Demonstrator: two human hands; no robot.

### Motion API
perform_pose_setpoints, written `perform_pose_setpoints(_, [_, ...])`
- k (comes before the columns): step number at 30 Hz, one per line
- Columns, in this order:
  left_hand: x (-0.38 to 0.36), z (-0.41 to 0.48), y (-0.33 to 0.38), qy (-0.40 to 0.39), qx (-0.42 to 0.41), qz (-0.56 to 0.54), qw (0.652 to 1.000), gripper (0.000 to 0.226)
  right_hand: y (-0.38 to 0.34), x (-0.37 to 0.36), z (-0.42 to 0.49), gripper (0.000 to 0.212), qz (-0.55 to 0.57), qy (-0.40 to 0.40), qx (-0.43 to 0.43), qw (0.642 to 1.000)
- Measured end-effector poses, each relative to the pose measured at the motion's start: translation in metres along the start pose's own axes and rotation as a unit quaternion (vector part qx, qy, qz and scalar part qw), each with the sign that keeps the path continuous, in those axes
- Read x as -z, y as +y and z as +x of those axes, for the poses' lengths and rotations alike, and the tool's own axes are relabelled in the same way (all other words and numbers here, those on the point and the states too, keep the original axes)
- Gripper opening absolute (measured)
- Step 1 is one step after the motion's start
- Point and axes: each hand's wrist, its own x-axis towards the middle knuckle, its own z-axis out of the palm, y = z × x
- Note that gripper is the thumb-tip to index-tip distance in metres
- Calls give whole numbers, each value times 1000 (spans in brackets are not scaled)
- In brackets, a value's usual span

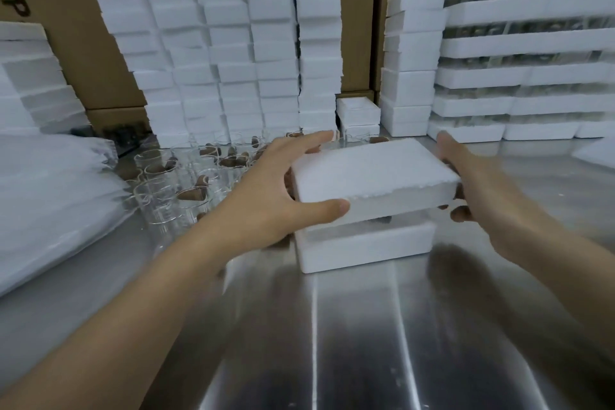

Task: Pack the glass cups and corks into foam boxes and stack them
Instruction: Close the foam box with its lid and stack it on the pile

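Lid-fitting stage, most likely: grips the foam lid [372, 170] at mid-frame with both hands, left hand [266, 190] spread wide with thumb on the near edge and fingers over the far one, right hand [479, 190] curled round the right end with fingertips tucked beneath, and holds it just above the open foam box [362, 246] on the steel table [366, 343], a gap showing between. Calls next for squaring the lid over the box rim and pressing down evenly, then probably for carrying the shut box to the foam stacks [412, 53] at upper right. Leaves loose glass cups [179, 183] holding corks [193, 195] at centre left, unpacked.
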Motion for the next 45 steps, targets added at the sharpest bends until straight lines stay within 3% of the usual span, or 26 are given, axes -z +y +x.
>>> perform_pose_setpoints(3, [7,0,-4,-34,21,25,999,74,9,-4,-2,63,-93,-28,98,990])
perform_pose_setpoints(5, [8,1,-6,-65,31,19,997,67,12,-5,-3,61,-105,-42,110,988])
perform_pose_setpoints(10, [9,1,-8,-108,29,26,993,64,9,2,1,35,-37,-81,113,990])
perform_pose_setpoints(22, [13,2,-16,-164,33,72,983,78,20,-11,5,23,95,-115,41,988])
perform_pose_setpoints(40, [15,0,-14,-232,22,44,971,87,10,10,0,14,44,-231,46,971])
perform_pose_setpoints(45, [11,-2,-12,-213,20,61,975,89,9,11,-1,26,49,-232,43,971])
